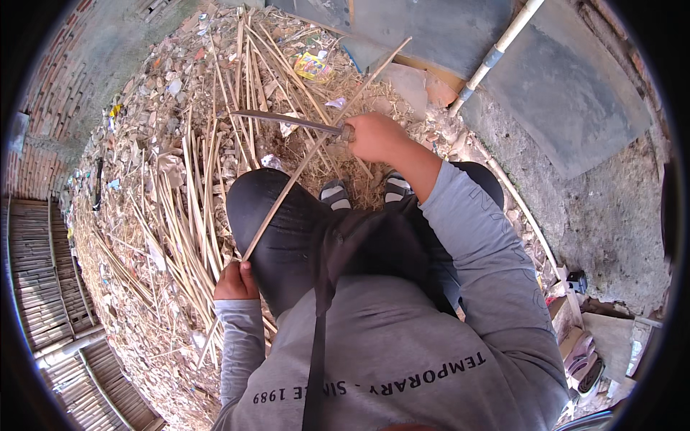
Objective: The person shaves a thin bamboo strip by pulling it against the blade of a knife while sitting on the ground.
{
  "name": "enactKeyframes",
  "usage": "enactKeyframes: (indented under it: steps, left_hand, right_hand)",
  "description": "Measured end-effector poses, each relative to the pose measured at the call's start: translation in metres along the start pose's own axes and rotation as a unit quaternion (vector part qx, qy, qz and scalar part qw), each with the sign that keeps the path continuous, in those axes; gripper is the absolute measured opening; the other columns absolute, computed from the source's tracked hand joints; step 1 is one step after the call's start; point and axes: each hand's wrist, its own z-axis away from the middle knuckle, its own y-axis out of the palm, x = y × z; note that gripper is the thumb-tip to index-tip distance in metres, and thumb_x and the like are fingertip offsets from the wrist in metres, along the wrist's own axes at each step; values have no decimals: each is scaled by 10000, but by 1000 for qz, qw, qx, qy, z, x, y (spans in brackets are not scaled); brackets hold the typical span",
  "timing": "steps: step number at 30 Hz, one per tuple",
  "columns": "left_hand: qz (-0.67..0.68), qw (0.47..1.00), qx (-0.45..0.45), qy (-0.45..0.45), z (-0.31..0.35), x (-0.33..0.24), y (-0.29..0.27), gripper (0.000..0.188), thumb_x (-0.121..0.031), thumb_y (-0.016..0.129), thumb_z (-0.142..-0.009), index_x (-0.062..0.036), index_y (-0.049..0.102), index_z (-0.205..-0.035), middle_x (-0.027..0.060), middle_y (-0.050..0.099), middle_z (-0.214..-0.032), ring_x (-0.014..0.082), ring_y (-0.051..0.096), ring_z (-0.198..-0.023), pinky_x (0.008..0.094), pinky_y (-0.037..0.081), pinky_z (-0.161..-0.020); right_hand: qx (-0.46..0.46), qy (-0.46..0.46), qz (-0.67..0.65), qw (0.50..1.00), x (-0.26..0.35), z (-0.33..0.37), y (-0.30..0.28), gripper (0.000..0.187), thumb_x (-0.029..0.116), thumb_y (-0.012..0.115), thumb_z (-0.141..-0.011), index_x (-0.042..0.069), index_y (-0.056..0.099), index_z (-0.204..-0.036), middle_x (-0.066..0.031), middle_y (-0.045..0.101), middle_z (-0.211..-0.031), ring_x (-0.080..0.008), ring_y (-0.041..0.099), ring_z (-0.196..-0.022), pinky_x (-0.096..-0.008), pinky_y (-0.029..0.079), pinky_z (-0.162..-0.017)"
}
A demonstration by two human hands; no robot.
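My right hand (375,138) is closed round the handle of a long-bladed knife (287,120), whose blade points left. Beneath the blade, close to the handle, a long thin bamboo strip (282,195) runs slantwise across my left knee. My left hand (236,281) pinches the near end of this strip beside my left thigh. The strip's far end rises past the right hand toward the grey panels. Whether the blade touches the strip I cannot tell for certain.
Many loose bamboo strips (188,215) lie on the littered ground to my left and ahead. A white pole (496,57) leans by grey panels (575,93) at the right. Slatted bamboo panels (43,266) stand at far left, below a brick wall (54,108).
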Motion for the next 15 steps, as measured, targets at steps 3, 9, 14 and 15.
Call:
enactKeyframes:
  steps: [3,9,14,15]
  left_hand:
    - [-8,1000,-3,-3,0,7,-3,376,-356,460,-996,-33,567,-835,215,606,-763,451,582,-688,516,447,-584]
    - [18,1000,23,-9,2,17,13,390,-383,463,-991,-38,549,-831,218,609,-780,459,583,-690,524,451,-586]
    - [7,999,31,-28,1,22,12,412,-411,448,-989,-47,558,-832,228,609,-770,468,584,-689,537,446,-585]
    - [11,999,29,-27,2,22,11,422,-415,440,-992,-46,557,-824,228,607,-761,467,584,-687,540,443,-586]
  right_hand:
    - [-29,5,3,1000,6,2,3,275,257,670,-747,139,674,-995,-104,687,-921,-312,664,-915,-463,526,-783]
    - [-2,-46,42,998,12,10,6,240,278,667,-760,142,674,-958,-114,682,-884,-331,665,-865,-464,531,-758]
    - [-70,-30,5,997,20,9,6,240,258,666,-727,131,666,-931,-128,674,-860,-342,665,-817,-474,526,-730]
    - [-70,-32,6,997,22,8,5,240,258,666,-727,131,666,-931,-128,674,-860,-342,665,-817,-474,526,-730]
